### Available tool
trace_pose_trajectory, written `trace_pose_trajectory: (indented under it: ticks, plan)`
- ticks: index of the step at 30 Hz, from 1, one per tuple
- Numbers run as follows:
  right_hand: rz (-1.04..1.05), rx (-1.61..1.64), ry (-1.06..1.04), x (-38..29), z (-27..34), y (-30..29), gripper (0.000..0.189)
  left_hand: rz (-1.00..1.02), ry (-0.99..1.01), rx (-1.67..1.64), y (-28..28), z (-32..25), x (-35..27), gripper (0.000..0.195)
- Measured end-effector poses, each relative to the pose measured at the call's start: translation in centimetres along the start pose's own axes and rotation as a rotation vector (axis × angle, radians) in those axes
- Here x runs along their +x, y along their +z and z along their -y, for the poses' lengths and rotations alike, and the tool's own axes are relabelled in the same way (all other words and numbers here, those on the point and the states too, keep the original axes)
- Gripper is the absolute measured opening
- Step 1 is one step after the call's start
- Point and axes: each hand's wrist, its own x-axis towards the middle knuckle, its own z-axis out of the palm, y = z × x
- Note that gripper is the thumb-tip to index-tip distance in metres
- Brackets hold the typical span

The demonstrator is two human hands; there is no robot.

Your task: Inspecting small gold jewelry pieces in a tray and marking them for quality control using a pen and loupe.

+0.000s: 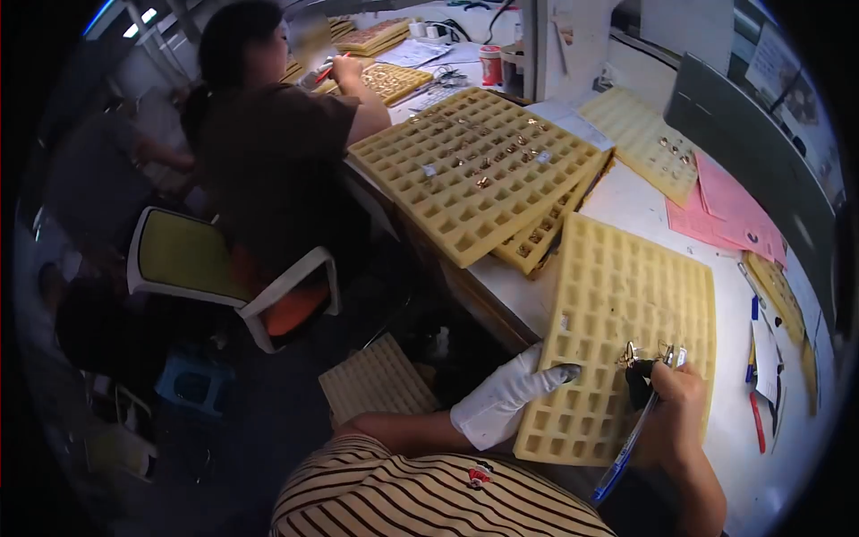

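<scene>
My left hand, in a white glove with a dark thumb tip, grips the left edge of a yellow compartment tray. The thumb rests on top; the fingers are hidden beneath. My right hand holds a blue ballpoint pen, its lower part slanting out towards me. A black cover is on a fingertip of that hand, beside shiny metal pieces in the tray. A small white tag shows near the fingers. Most of the tray's other pockets look bare.
Another tray with metal pieces lies on a further tray at the left. Pink papers, a red pen and a dark panel are at right. A co-worker sits on a chair.
</scene>
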Motion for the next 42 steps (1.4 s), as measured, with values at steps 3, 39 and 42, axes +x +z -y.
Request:
trace_pose_trajectory:
  ticks: [3, 39, 42]
  plan:
    - [-0.04, -0.076, -0.058, -0.6, 0.5, -0.5, 0.019, 0.11, 0.012, -0.053, -0.6, 0.3, 0.2, 0.057]
    - [-0.389, -0.139, 0.273, -13.0, -20.3, -10.5, 0.017, 0.041, 0.089, 0.121, -1.2, 1.7, 1.4, 0.04]
    - [-0.419, -0.246, 0.271, -13.0, -20.9, -10.3, 0.023, 0.082, 0.077, 0.122, -1.4, 1.7, 1.3, 0.038]
